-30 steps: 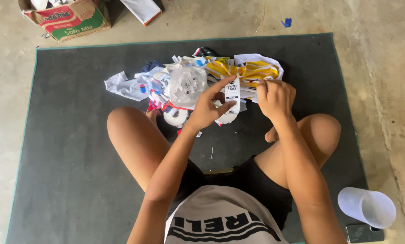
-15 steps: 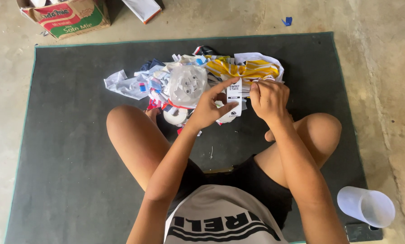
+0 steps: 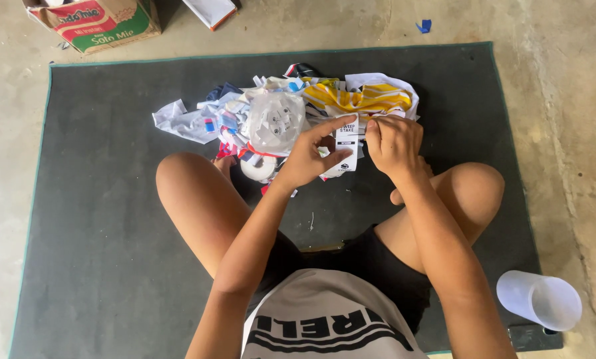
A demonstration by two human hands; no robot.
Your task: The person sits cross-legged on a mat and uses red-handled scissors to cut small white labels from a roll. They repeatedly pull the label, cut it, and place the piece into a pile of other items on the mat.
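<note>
I sit cross-legged on a dark grey mat (image 3: 112,219). Between my two hands is a small white printed label (image 3: 346,147), held upright in front of me. My left hand (image 3: 309,156) pinches its left side with thumb and forefinger. My right hand (image 3: 392,143) grips its right edge with curled fingers. Just beyond the hands lies a heap of cloth scraps (image 3: 258,113) in white, blue, red and yellow stripes (image 3: 358,98). A clear plastic lid (image 3: 276,119) rests on the heap. A white tape roll (image 3: 258,167) sits by my left knee.
A cardboard box (image 3: 95,23) stands on the concrete floor at the back left, with a flat white carton (image 3: 210,11) beside it. A clear plastic cup (image 3: 541,300) lies tipped at the mat's near right corner. A blue scrap (image 3: 423,26) lies beyond the mat.
Both hands with the label have stayed over the heap's near edge, shifting only slightly; the right hand's fingers have closed in on the label's edge.
</note>
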